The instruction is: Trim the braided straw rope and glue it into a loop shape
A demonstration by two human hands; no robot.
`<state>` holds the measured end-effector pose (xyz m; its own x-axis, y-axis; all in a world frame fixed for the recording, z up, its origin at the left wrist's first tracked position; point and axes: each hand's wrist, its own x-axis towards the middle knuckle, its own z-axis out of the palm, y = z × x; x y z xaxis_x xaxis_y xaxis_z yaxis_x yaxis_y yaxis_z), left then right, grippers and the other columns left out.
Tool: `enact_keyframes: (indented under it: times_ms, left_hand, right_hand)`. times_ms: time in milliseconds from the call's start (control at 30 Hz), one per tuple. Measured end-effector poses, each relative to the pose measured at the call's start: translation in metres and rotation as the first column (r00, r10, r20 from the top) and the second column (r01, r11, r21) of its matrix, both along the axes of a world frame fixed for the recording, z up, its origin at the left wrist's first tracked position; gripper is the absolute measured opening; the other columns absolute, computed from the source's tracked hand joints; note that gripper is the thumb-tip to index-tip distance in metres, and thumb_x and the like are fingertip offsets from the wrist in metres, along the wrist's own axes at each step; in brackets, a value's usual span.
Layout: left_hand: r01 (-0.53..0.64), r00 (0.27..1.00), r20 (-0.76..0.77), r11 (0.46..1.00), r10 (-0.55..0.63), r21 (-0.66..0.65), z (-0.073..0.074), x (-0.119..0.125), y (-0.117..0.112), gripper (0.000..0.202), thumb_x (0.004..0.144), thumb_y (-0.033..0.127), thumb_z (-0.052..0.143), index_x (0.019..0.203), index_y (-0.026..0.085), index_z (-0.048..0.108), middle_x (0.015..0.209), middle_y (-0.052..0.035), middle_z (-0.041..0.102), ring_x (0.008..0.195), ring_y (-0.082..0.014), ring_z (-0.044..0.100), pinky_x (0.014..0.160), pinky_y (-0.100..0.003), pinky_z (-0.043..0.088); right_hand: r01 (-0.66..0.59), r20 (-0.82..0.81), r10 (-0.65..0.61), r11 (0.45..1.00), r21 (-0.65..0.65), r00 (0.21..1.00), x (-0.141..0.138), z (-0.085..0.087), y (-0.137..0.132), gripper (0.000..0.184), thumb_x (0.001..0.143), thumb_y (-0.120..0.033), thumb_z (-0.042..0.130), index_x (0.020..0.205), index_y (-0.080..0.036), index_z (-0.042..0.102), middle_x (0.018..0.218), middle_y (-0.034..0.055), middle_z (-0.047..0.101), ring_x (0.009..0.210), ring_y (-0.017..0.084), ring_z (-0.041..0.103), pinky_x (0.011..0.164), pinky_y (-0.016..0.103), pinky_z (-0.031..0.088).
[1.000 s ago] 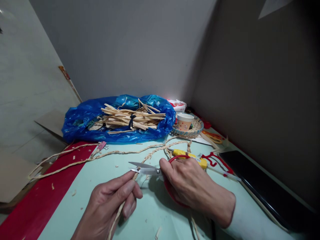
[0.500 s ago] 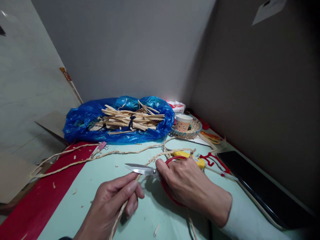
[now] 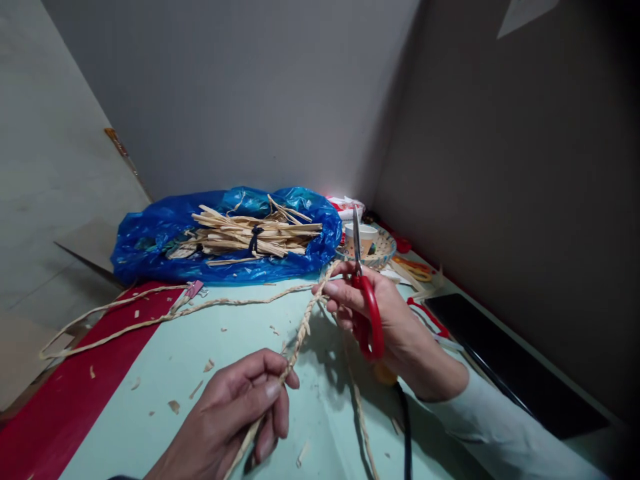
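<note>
Between my two hands runs a twisted straw cord (image 3: 303,327), pale and knobbly. My left hand (image 3: 245,407) pinches it low down, and its tail runs on toward the bottom edge. My right hand (image 3: 373,303) grips the cord higher up between thumb and fingers. Red-handled scissors (image 3: 370,313) are tucked in that same hand, blades shut and pointing up. More of the cord (image 3: 235,303) trails left across the table to a pink clip (image 3: 194,289). Another length hangs below my right hand to the front edge.
A blue plastic bag (image 3: 150,233) at the back holds a tied bundle of dry straw strips (image 3: 240,233). A paper cup (image 3: 367,241) stands in a woven basket (image 3: 387,250). To the right lies a black flat device (image 3: 510,360). Straw scraps dot the pale green table cover (image 3: 165,373).
The scissors have swung from lying across the cord to pointing upward in my right hand. That hand now grips the cord as well. The view has shifted slightly.
</note>
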<state>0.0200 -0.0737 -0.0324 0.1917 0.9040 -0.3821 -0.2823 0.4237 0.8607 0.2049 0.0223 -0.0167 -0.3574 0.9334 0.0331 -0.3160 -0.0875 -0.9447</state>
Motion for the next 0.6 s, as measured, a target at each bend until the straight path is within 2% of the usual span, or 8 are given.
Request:
enact_keyframes:
  times_ms: [67, 133, 233, 300, 467, 600]
  left_hand:
    - [0.019, 0.999, -0.034, 1.0, -0.019, 0.004, -0.001, 0.002, 0.0, 0.024, 0.079, 0.039, 0.07, 0.076, 0.015, 0.068, 0.052, -0.0003, 0.059, 0.04, -0.005, 0.04, 0.042, -0.017, 0.027]
    - [0.004, 0.994, -0.112, 0.998, 0.002, 0.056, -0.002, 0.004, 0.0, 0.03, 0.075, 0.045, 0.073, 0.075, 0.015, 0.069, 0.051, 0.0011, 0.058, 0.04, -0.0051, 0.041, 0.042, -0.017, 0.027]
    - [-0.074, 0.962, -0.245, 0.982, 0.117, 0.176, -0.004, 0.006, 0.001, 0.031, 0.073, 0.047, 0.074, 0.077, 0.016, 0.07, 0.051, 0.0025, 0.057, 0.04, -0.0058, 0.044, 0.043, -0.018, 0.03]
    - [-0.102, 0.949, -0.273, 0.973, 0.158, 0.207, -0.006, 0.006, 0.001, 0.028, 0.075, 0.044, 0.074, 0.075, 0.016, 0.071, 0.052, 0.0016, 0.06, 0.04, -0.0059, 0.045, 0.043, -0.018, 0.031]
    - [-0.099, 0.968, -0.216, 0.985, 0.128, 0.138, -0.005, 0.005, -0.001, 0.024, 0.077, 0.039, 0.073, 0.075, 0.015, 0.073, 0.055, -0.0016, 0.063, 0.041, -0.004, 0.038, 0.043, -0.018, 0.024]
    - [-0.073, 0.989, -0.118, 0.988, 0.09, 0.139, 0.001, 0.006, -0.004, 0.019, 0.079, 0.035, 0.071, 0.081, 0.016, 0.074, 0.059, -0.0032, 0.065, 0.045, -0.0052, 0.036, 0.046, -0.02, 0.026]
  right_hand:
    - [0.014, -0.011, -0.014, 1.0, 0.013, 1.0, -0.003, 0.001, -0.004, 0.032, 0.074, -0.03, 0.078, 0.093, -0.02, 0.054, 0.075, -0.0038, 0.062, 0.057, 0.007, 0.054, 0.046, 0.016, 0.036]
    - [0.043, 0.044, -0.045, 0.998, 0.055, 0.998, -0.007, 0.003, -0.01, 0.033, 0.073, -0.03, 0.078, 0.091, -0.02, 0.053, 0.073, -0.0047, 0.06, 0.054, 0.007, 0.05, 0.046, 0.018, 0.035]
    - [0.064, 0.146, -0.083, 0.989, 0.135, 0.986, -0.012, 0.006, -0.016, 0.033, 0.073, -0.032, 0.078, 0.087, -0.02, 0.051, 0.073, -0.0052, 0.059, 0.057, 0.008, 0.05, 0.049, 0.02, 0.038]
    - [0.044, 0.187, -0.077, 0.984, 0.175, 0.979, -0.014, 0.006, -0.018, 0.032, 0.074, -0.034, 0.077, 0.085, -0.021, 0.049, 0.071, -0.0064, 0.056, 0.057, 0.009, 0.05, 0.051, 0.021, 0.039]
    - [0.0, 0.216, -0.045, 0.979, 0.203, 0.975, -0.012, 0.001, -0.014, 0.029, 0.077, -0.033, 0.073, 0.084, -0.021, 0.048, 0.066, -0.0077, 0.052, 0.053, 0.008, 0.045, 0.049, 0.021, 0.036]
    - [0.007, 0.252, -0.06, 0.979, 0.204, 0.966, -0.011, -0.004, -0.009, 0.028, 0.077, -0.032, 0.072, 0.087, -0.02, 0.049, 0.064, -0.0076, 0.052, 0.051, 0.008, 0.042, 0.048, 0.021, 0.033]
